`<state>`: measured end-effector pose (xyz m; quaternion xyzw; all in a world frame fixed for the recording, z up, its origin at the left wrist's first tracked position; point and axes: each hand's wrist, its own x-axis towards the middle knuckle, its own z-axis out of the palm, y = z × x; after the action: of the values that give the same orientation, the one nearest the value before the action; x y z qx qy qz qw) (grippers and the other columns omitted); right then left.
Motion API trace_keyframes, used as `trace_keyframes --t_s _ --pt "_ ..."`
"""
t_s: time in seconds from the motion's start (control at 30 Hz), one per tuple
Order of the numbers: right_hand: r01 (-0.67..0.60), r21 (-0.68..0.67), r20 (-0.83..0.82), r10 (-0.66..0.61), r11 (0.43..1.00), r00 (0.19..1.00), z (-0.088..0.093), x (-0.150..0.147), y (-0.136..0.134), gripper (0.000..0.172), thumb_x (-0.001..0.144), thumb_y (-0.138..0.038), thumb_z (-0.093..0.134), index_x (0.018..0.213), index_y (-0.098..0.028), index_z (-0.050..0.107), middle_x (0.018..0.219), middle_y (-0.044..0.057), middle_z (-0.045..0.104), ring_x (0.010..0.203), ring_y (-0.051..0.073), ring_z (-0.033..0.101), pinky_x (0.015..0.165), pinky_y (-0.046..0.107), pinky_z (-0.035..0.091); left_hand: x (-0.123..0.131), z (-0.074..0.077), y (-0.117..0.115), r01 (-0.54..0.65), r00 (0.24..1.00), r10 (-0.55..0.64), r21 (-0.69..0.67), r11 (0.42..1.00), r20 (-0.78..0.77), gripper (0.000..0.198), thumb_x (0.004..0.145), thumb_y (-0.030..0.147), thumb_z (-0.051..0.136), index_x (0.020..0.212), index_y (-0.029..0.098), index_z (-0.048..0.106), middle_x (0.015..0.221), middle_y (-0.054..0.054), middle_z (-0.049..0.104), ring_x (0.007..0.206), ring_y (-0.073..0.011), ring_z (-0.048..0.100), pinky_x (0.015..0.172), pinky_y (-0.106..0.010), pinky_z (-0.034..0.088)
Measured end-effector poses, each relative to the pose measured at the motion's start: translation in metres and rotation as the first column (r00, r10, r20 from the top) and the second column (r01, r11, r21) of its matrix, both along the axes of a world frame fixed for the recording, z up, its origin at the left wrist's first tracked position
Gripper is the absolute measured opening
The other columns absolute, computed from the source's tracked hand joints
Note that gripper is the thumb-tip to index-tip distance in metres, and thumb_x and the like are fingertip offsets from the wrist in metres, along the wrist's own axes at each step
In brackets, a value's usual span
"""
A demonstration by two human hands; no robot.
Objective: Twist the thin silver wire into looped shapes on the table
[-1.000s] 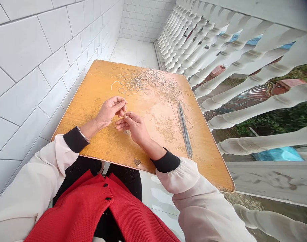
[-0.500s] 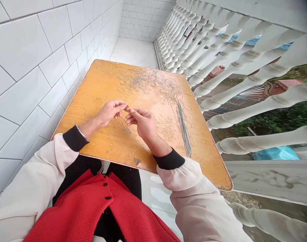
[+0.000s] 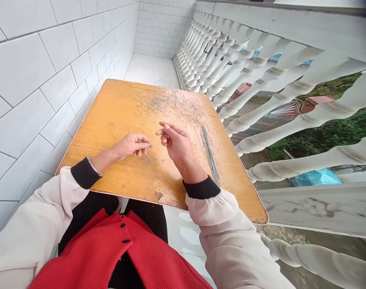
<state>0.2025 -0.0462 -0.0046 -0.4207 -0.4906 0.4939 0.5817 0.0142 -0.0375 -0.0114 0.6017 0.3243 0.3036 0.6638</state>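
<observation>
My left hand [image 3: 133, 145] is held over the table with thumb and fingertips pinched on a thin wire. Near it, fine wire loops [image 3: 123, 127] curve up behind the knuckles. To its right and slightly farther away, my right hand [image 3: 177, 143] is closed, thumb pressed against the index finger; a faint strand seems to run between the hands, but its end in the right fingers is too fine to make out. Beyond both hands lies a tangle of wire rings [image 3: 153, 102]. A bundle of straight grey wires [image 3: 210, 154] rests right of my right hand.
The worn wooden table [image 3: 89, 144] stands between a white tiled wall [image 3: 23, 76] on the left and a white balustrade [image 3: 291, 86] on the right. More loose wire [image 3: 183, 98] spreads over the table's far part.
My hands were together at the fingertips and have come apart. The left has dropped nearer to me, while the right sits to its right and farther off. The view has shifted slightly.
</observation>
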Motion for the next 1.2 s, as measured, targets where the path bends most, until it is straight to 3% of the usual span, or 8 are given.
trace_keyframes --t_s 0.13,0.23,0.33,0.53,0.77,0.9,1.03,1.2 --pt "0.005 -0.013 0.073 -0.004 1.000 0.997 0.005 0.000 -0.002 0.032 0.078 -0.049 0.075 0.092 -0.020 0.072 0.068 -0.001 0.068 0.047 0.006 0.048 0.044 0.021 0.036 0.000 0.001 0.002 -0.004 0.999 0.005 0.016 1.000 -0.040 0.009 0.087 0.019 0.068 0.084 0.011 0.068 0.069 -0.001 0.071 0.042 -0.0037 0.054 0.041 -0.016 0.035" --pt "-0.032 -0.059 0.183 0.043 0.998 0.982 0.006 -0.008 -0.007 0.037 0.076 -0.053 0.075 0.086 -0.018 0.072 0.065 0.001 0.068 0.043 0.006 0.048 0.041 0.022 0.035 0.002 0.002 0.005 -0.183 0.981 0.180 0.039 0.982 0.066 0.011 0.087 0.019 0.068 0.094 0.012 0.072 0.080 -0.002 0.073 0.047 -0.0030 0.055 0.043 -0.017 0.036" --pt "-0.048 -0.058 0.308 0.064 0.997 0.949 0.004 -0.020 -0.013 0.042 0.078 -0.058 0.072 0.076 -0.017 0.070 0.063 0.002 0.068 0.040 0.006 0.046 0.038 0.022 0.034 0.005 0.004 0.006 -0.303 0.942 0.292 0.045 0.952 0.163 0.010 0.084 0.018 0.072 0.093 0.013 0.074 0.068 0.002 0.068 0.048 -0.0026 0.050 0.045 -0.017 0.036" --pt "-0.057 0.009 0.420 0.048 0.998 0.906 0.005 -0.032 -0.020 0.049 0.083 -0.063 0.063 0.066 -0.017 0.064 0.062 0.002 0.067 0.038 0.004 0.042 0.038 0.021 0.032 0.012 0.008 0.001 -0.348 0.908 0.345 -0.031 0.937 0.237 0.003 0.080 0.012 0.073 0.077 0.013 0.072 0.060 0.004 0.062 0.046 -0.0021 0.042 0.046 -0.019 0.031" --pt "-0.178 -0.075 0.430 0.193 0.981 0.882 0.001 -0.031 -0.018 0.043 0.076 -0.060 0.072 0.076 -0.017 0.067 0.059 0.000 0.063 0.042 0.006 0.045 0.042 0.022 0.035 0.002 0.016 0.005 -0.436 0.850 0.419 -0.021 0.900 0.318 0.015 0.089 0.013 0.066 0.076 0.014 0.060 0.069 0.002 0.067 0.046 -0.0007 0.047 0.043 -0.016 0.031" --pt "-0.111 0.033 0.555 0.074 0.993 0.829 -0.006 -0.027 -0.018 0.041 0.085 -0.056 0.063 0.083 -0.016 0.072 0.055 -0.002 0.058 0.043 0.007 0.043 0.045 0.024 0.034 0.001 0.020 0.005 -0.496 0.848 0.475 0.032 0.868 0.236 0.018 0.091 0.009 0.062 0.076 0.016 0.054 0.059 0.005 0.061 0.043 -0.0018 0.047 0.042 -0.015 0.031" --pt "-0.048 0.191 0.667 -0.094 0.980 0.739 -0.008 -0.018 -0.016 0.038 0.091 -0.051 0.058 0.091 -0.017 0.075 0.054 -0.002 0.058 0.048 0.010 0.048 0.051 0.025 0.038 0.003 0.017 0.004 -0.477 0.874 0.455 0.127 0.870 0.170 0.021 0.089 0.004 0.061 0.074 0.016 0.053 0.056 0.007 0.059 0.040 -0.0012 0.045 0.041 -0.014 0.034" --pt "-0.148 0.308 0.746 -0.142 0.940 0.650 -0.002 -0.010 -0.017 0.032 0.094 -0.043 0.056 0.090 -0.019 0.077 0.063 0.001 0.064 0.056 0.013 0.056 0.061 0.028 0.043 0.000 0.013 0.004 -0.434 0.901 0.422 0.187 0.882 0.101 0.020 0.087 0.004 0.063 0.074 0.016 0.055 0.057 0.007 0.059 0.041 -0.0018 0.047 0.042 -0.015 0.037"
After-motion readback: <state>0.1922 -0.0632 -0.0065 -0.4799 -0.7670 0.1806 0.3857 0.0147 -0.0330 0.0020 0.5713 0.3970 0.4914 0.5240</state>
